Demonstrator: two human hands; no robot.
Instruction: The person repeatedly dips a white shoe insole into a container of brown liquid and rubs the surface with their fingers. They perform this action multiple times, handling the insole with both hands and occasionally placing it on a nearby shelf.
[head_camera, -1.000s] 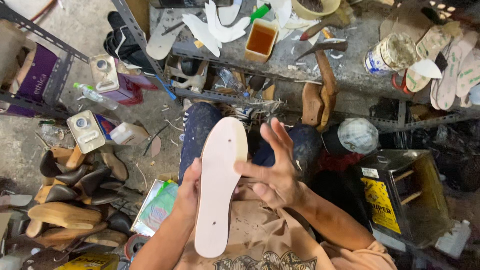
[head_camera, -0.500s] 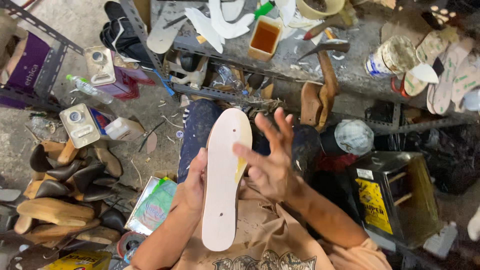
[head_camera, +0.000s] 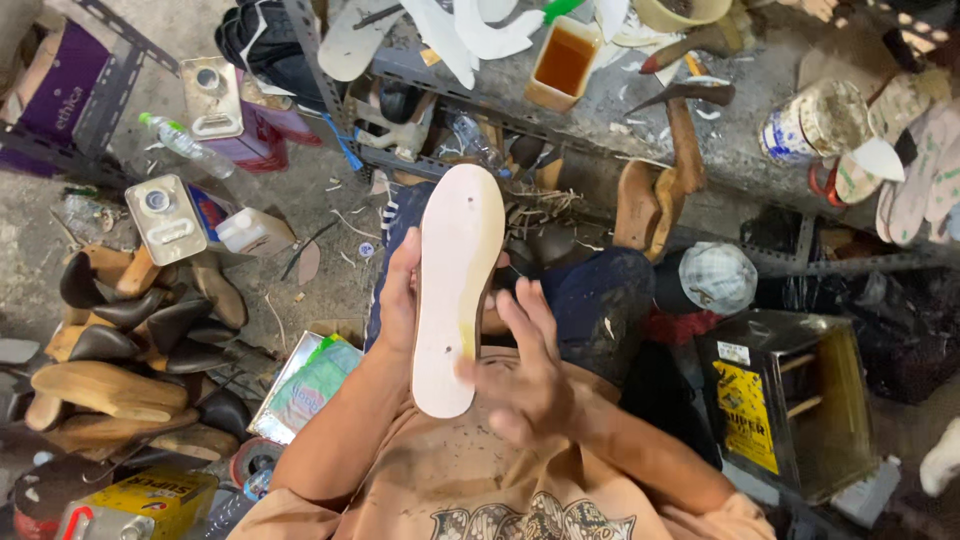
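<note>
The left hand (head_camera: 400, 300) grips the edge of a pale insole (head_camera: 455, 285), holding it upright over the lap. The right hand (head_camera: 525, 375), fingers spread, touches its lower end. Shoe lasts (head_camera: 120, 350) lie on the floor to the left; a glue tray (head_camera: 563, 62) sits on the tabletop (head_camera: 640, 110) ahead.

Pale pink-white insole (head_camera: 455, 290) with a yellowish stain at centre frame, orange liquid in a tub (head_camera: 563, 62) at top, plaid cap (head_camera: 717, 277) right of centre, yellow can (head_camera: 150, 503) lower left, purple box (head_camera: 62, 85) upper left
</note>
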